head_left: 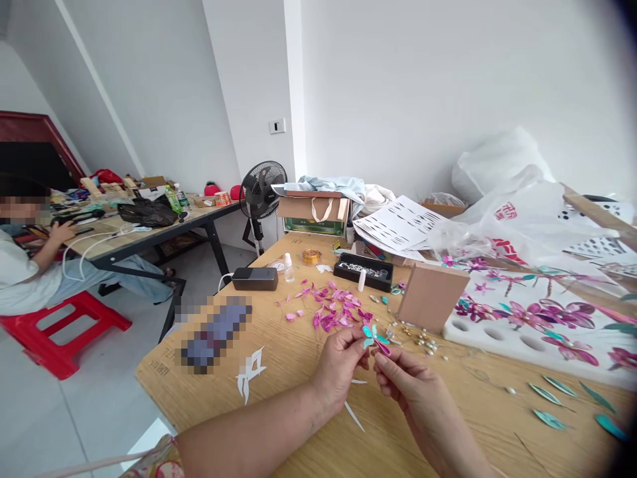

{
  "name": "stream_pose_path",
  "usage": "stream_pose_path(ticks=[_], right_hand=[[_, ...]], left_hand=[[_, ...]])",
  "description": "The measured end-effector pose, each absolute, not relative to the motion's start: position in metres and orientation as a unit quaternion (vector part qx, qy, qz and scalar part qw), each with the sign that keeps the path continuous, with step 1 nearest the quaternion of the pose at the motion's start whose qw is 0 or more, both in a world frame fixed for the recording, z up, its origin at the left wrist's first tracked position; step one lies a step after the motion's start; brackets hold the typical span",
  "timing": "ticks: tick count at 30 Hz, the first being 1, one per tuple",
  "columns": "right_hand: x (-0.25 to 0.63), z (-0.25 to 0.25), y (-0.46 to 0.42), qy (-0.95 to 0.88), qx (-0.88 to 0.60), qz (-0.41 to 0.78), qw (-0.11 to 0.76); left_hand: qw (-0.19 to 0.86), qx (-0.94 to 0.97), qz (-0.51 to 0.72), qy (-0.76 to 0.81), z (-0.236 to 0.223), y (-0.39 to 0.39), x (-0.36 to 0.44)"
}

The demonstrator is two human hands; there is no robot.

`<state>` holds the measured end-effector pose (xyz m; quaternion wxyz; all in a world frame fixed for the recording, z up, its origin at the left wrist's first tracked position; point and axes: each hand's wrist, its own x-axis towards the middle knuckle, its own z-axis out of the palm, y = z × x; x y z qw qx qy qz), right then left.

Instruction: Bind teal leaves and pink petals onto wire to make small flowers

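Note:
An artificial flower (369, 337) with teal petals and a magenta petal is held up above the wooden table. My left hand (338, 365) is closed, with thumb and fingers pinching it from the left. From the right, my right hand (411, 385) pinches its lower part near the magenta petal. The fingers cover the flower's base, so any stem there is hidden. Just beyond my hands lies a loose pile of pink petals (331, 302). White paper offcuts (250, 373) lie to the left of my left forearm, and a few slivers show under my hands.
Behind are a black tray (363, 271), a small dropper bottle (289, 269), a black box (255, 279) and an upright brown board (432, 295). A white foam block (492, 338) with pink flowers stands right. Teal leaves (550, 418) lie nearer. A person sits at another table (114, 242).

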<state>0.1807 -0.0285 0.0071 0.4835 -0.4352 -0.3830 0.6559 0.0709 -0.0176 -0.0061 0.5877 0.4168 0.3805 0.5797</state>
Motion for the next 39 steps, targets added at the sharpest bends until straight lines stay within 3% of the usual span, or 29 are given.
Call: stream_pose_path(ticks=[7, 13, 22, 25, 28, 39], right_hand=[[0.185, 0.01, -0.016, -0.42, -0.424, 0.656, 0.463], [0.192, 0.012, -0.012, -0.478, -0.464, 0.593, 0.452], [0.279, 0.012, -0.046, -0.629, -0.579, 0.391, 0.34], [0.32, 0.006, -0.064, -0.691, -0.646, 0.249, 0.208], [0.343, -0.004, -0.078, -0.72, -0.642, 0.219, 0.148], [0.365, -0.015, -0.088, -0.716, -0.656, 0.181, 0.157]], left_hand=[[0.501, 0.489, 0.572, 0.428, 0.007, -0.007, 0.073], [0.486, 0.48, 0.604, 0.41, 0.02, 0.006, 0.079], [0.535, 0.429, 0.632, 0.361, 0.028, 0.005, 0.074], [0.548, 0.417, 0.637, 0.347, 0.033, 0.003, 0.064], [0.564, 0.408, 0.635, 0.333, 0.035, 0.003, 0.055], [0.569, 0.363, 0.667, 0.316, 0.038, 0.002, 0.03]])
